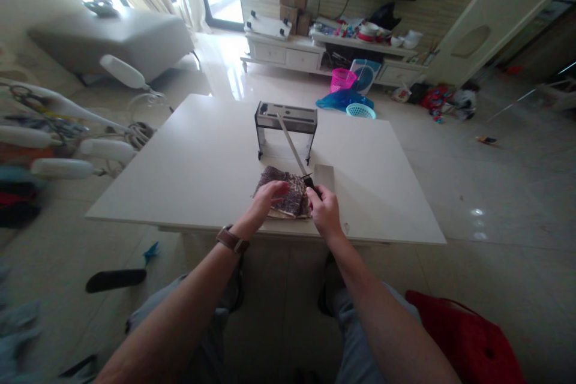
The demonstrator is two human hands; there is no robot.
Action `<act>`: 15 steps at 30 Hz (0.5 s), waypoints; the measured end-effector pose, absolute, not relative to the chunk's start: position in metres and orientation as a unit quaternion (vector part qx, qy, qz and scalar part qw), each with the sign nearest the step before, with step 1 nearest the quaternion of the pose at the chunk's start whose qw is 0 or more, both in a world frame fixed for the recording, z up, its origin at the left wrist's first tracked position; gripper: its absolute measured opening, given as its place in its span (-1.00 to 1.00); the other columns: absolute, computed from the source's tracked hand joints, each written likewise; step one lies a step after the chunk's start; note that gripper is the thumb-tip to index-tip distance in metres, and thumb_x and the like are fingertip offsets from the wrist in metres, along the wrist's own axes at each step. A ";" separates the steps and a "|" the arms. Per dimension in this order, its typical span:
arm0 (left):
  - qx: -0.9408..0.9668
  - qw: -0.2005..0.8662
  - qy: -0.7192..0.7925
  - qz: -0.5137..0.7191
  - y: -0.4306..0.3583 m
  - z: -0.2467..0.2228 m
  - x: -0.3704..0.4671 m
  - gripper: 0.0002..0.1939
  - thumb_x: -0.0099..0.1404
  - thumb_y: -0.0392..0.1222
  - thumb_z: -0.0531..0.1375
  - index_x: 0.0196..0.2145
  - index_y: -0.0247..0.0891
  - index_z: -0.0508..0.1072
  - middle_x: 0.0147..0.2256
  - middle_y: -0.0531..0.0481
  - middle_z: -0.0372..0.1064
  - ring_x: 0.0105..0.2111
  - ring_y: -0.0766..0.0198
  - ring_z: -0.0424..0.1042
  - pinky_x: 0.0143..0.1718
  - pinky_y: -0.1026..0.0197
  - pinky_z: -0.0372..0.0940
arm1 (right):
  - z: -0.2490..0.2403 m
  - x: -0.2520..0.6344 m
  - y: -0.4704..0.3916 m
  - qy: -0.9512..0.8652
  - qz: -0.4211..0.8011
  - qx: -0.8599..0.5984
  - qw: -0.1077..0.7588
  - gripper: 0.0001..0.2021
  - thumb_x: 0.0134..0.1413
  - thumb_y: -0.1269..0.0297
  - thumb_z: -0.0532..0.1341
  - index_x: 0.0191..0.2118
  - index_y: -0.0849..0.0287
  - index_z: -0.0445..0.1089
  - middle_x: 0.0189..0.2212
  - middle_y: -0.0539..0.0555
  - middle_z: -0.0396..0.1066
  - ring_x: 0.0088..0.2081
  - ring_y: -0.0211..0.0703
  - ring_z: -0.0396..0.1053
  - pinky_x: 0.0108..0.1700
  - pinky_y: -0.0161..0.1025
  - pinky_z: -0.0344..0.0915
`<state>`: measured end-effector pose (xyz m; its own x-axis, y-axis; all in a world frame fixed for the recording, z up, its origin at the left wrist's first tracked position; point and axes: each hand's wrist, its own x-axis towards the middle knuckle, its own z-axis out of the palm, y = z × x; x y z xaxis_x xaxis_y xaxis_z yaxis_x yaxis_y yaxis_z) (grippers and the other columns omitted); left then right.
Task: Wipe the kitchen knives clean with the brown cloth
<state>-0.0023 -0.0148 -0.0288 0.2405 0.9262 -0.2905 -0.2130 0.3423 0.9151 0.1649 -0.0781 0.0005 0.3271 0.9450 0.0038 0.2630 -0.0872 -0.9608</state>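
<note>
My right hand (324, 209) is closed round the black handle of a honing steel (291, 143). The long grey rod slants up and left from the guard, its tip overlapping the top of a metal knife rack (288, 115) on the table. Over a folded brown patterned cloth (284, 197) I see my left hand (271, 197), fingers stretched and apart, holding nothing. Whether those fingers touch the cloth cannot be made out. Just beyond my right hand, a flat grey rectangular piece (324, 177) lies on the table.
The white table (202, 162) reaches close to my legs. A white lamp-like frame with several arms (123, 72) stands at its left. Past the far edge are a blue bag (344, 99), a pink basket (342, 79) and a light-blue basket (360, 111). A red bag (468, 336) sits at lower right.
</note>
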 end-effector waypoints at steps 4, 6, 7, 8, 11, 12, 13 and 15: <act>0.342 0.753 0.376 0.418 -0.053 -0.019 0.028 -0.62 0.13 0.10 0.39 -0.23 -0.24 0.59 -0.23 -0.10 0.57 -0.12 0.02 0.53 -0.16 0.14 0.39 | -0.011 0.136 -0.079 -0.544 0.305 -0.651 0.433 -0.79 0.28 0.22 0.09 -0.18 0.17 0.43 -0.34 0.14 0.55 -0.29 -0.03 0.48 -0.19 -0.19 0.36; 0.324 0.732 0.385 0.459 -0.058 -0.020 0.032 -0.68 0.13 0.05 0.41 -0.27 -0.23 0.58 -0.25 -0.08 0.58 -0.10 0.03 0.53 -0.08 0.13 0.39 | -0.018 0.120 -0.080 -0.574 0.282 -0.654 0.405 -0.78 0.29 0.31 0.06 -0.09 0.19 0.41 -0.21 0.23 0.57 -0.16 0.05 0.51 -0.06 -0.13 0.38; 0.317 0.725 0.390 0.472 -0.058 -0.022 0.030 -0.70 0.14 0.03 0.40 -0.29 -0.23 0.58 -0.24 -0.09 0.59 -0.08 0.03 0.53 -0.04 0.12 0.38 | -0.020 0.113 -0.081 -0.585 0.275 -0.655 0.392 -0.76 0.29 0.34 0.05 -0.05 0.20 0.40 -0.16 0.27 0.57 -0.11 0.07 0.51 -0.02 -0.11 0.37; 0.310 0.720 0.395 0.479 -0.057 -0.024 0.027 -0.72 0.16 0.03 0.40 -0.31 -0.24 0.58 -0.23 -0.11 0.59 -0.07 0.02 0.53 0.00 0.10 0.38 | -0.022 0.107 -0.081 -0.594 0.273 -0.655 0.379 -0.75 0.29 0.36 0.04 -0.02 0.21 0.39 -0.13 0.29 0.56 -0.07 0.08 0.51 0.01 -0.10 0.37; 0.301 0.705 0.415 0.491 -0.053 -0.030 0.014 -0.71 0.18 0.03 0.38 -0.30 -0.26 0.59 -0.18 -0.15 0.60 -0.07 0.01 0.54 0.01 0.08 0.37 | -0.022 0.099 -0.081 -0.629 0.297 -0.629 0.347 -0.73 0.30 0.37 0.03 0.01 0.20 0.39 -0.07 0.28 0.54 0.00 0.05 0.49 0.06 -0.12 0.36; 0.300 0.692 0.425 0.500 -0.052 -0.031 0.009 -0.70 0.19 0.03 0.39 -0.29 -0.26 0.59 -0.17 -0.15 0.60 -0.09 0.03 0.54 -0.01 0.09 0.38 | -0.020 0.100 -0.080 -0.643 0.315 -0.608 0.342 -0.73 0.29 0.36 0.04 0.00 0.19 0.40 -0.05 0.26 0.53 0.01 0.03 0.48 0.07 -0.12 0.35; 0.299 0.676 0.438 0.511 -0.050 -0.032 0.005 -0.70 0.19 0.04 0.39 -0.28 -0.26 0.59 -0.17 -0.14 0.59 -0.12 0.06 0.54 -0.04 0.10 0.38 | -0.018 0.103 -0.078 -0.654 0.334 -0.588 0.341 -0.75 0.28 0.34 0.06 -0.03 0.18 0.42 -0.05 0.23 0.53 0.01 0.01 0.48 0.08 -0.13 0.35; 0.296 0.647 0.461 0.530 -0.048 -0.033 -0.004 -0.67 0.22 0.08 0.37 -0.28 -0.26 0.58 -0.19 -0.13 0.59 -0.19 0.10 0.53 -0.12 0.12 0.38 | -0.013 0.115 -0.073 -0.647 0.360 -0.579 0.341 -0.79 0.26 0.28 0.11 -0.10 0.18 0.44 -0.10 0.18 0.54 -0.06 -0.02 0.48 0.03 -0.15 0.36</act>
